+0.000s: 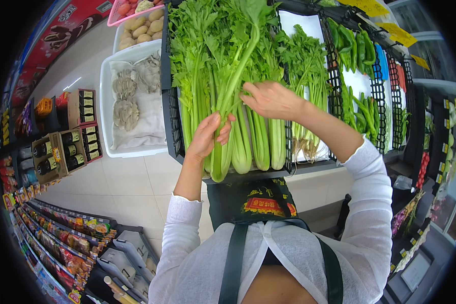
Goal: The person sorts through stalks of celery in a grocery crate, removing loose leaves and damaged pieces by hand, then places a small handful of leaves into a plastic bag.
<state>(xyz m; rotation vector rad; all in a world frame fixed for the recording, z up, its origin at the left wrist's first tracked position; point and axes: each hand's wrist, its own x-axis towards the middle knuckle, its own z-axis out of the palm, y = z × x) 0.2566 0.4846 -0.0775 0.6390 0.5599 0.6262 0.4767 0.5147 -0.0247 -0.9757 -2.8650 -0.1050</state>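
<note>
My left hand point(209, 135) is wrapped around the lower part of a green celery bunch point(243, 57). This bunch tilts over the others, leafy top away from me and pale base toward me. Curled beside its stalks, my right hand point(271, 98) has its fingertips pinched on a thin side stalk point(235, 104); the fingers partly hide the contact. More celery bunches point(258, 140) lie side by side beneath both hands, bases toward me, in a black display bin point(174, 121).
Rooted leafy greens point(304, 64) lie right of the celery, past a black mesh divider point(288, 146). Green peppers point(361, 45) are farther right. At left stands a white tub point(106, 114) with oyster mushrooms point(125, 114), then potatoes point(144, 28). Packaged goods point(72, 243) fill shelves at lower left.
</note>
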